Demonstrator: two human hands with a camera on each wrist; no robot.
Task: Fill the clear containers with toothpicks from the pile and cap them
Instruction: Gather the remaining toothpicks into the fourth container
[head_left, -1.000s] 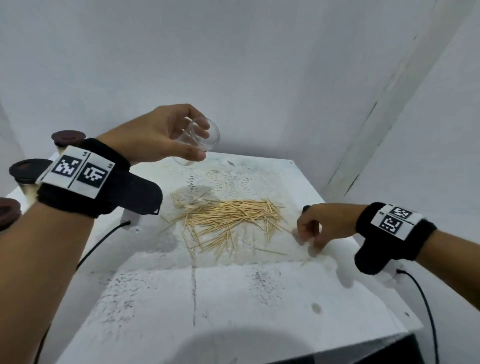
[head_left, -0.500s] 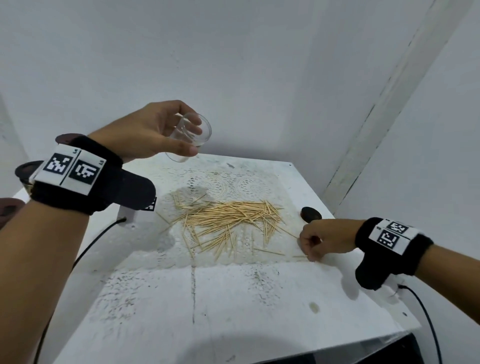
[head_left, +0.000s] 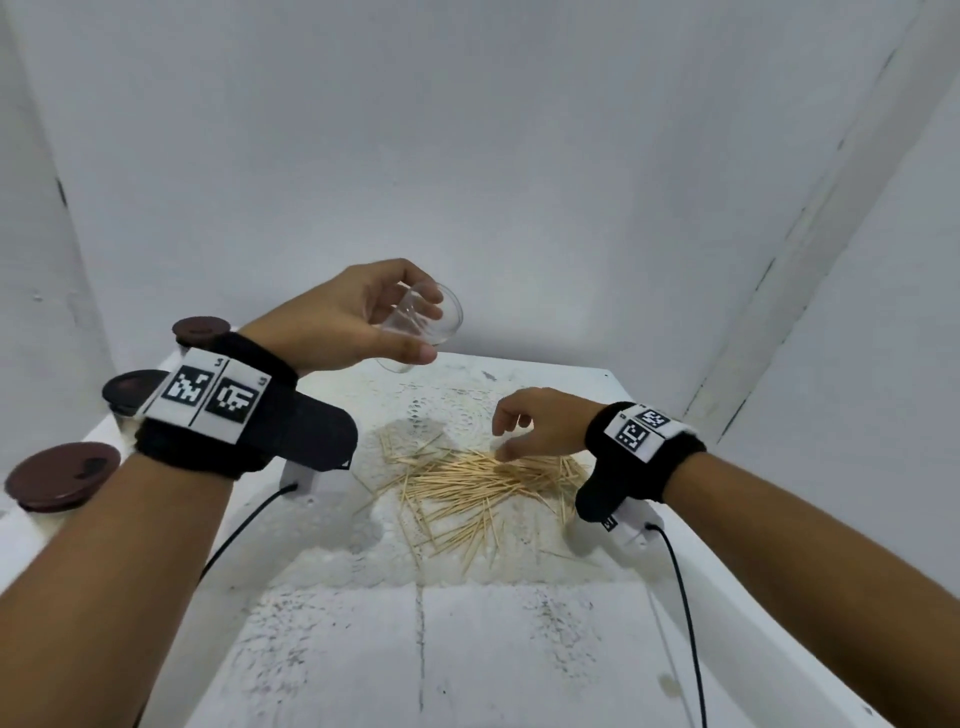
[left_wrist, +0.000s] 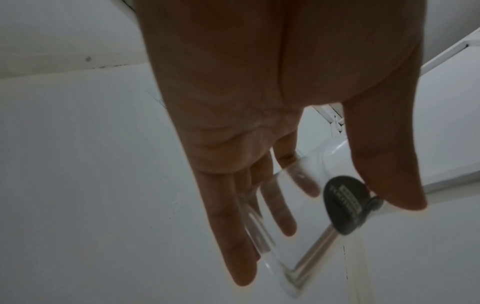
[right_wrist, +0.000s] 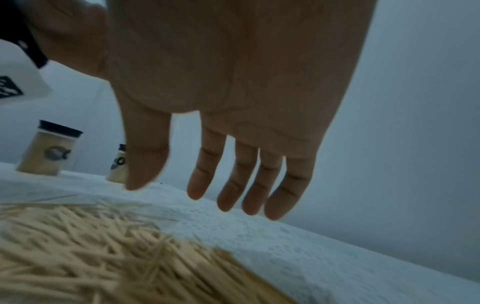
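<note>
The toothpick pile (right_wrist: 103, 257) blurs in the right wrist view, its near part cut off. The thumb hides part of the second capped jar (right_wrist: 118, 164). The sticker (left_wrist: 344, 204) text is unreadable.

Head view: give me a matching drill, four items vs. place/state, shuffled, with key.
Column 1:
1. clear container
2. toothpick pile
3. right hand
4. capped containers

Column 2:
A. lies spread on the white table
B. stand at the table's left edge, brown lids on
C. held up, tilted, in the left hand
D. hovers over the pile, fingers relaxed, holding nothing

Pairs: 1-C, 2-A, 3-D, 4-B
</note>
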